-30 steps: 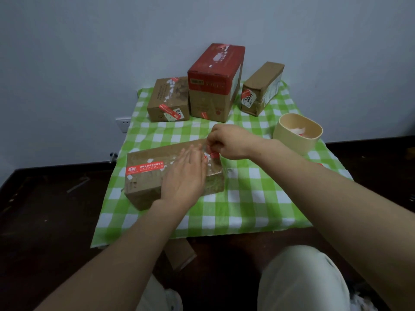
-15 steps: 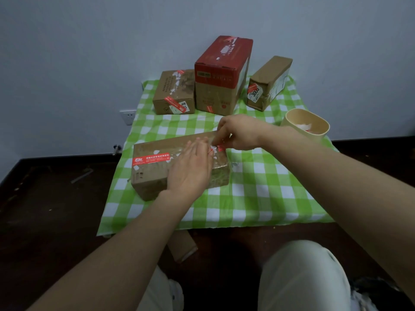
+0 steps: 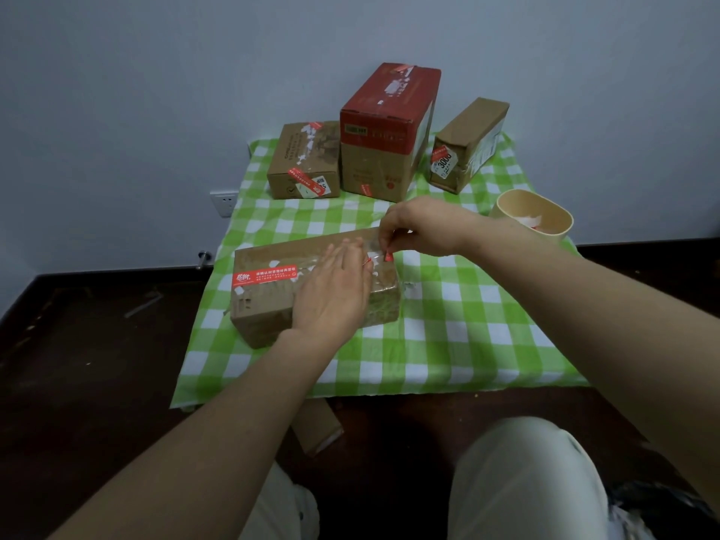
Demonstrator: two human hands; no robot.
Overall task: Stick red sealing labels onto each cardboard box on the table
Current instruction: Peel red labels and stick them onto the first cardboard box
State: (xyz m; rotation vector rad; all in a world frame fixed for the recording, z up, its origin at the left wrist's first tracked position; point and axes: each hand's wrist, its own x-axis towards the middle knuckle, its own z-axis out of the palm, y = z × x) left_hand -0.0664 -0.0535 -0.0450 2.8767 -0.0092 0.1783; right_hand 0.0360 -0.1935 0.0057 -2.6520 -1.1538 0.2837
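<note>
— Where is the long box point(image 3: 269, 305) held?
— Mid-frame, lying left to right, pressed by the flat left hand point(image 3: 335, 294).
— The red label point(image 3: 388, 258)?
— Pinched by the right hand point(image 3: 422, 228), just behind, over the box's right end.

Left hand point(image 3: 331, 290) flat on near cardboard box point(image 3: 272, 302), fingers straight. Right hand point(image 3: 419, 228) pinches red label point(image 3: 388, 258) at box's right end. Checked tablecloth point(image 3: 448, 337) beneath.

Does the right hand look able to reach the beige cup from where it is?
Probably yes: the cup stands just past the wrist of the right hand, with nothing between them. That hand is busy, though, pinching a red label at the long box.
</note>
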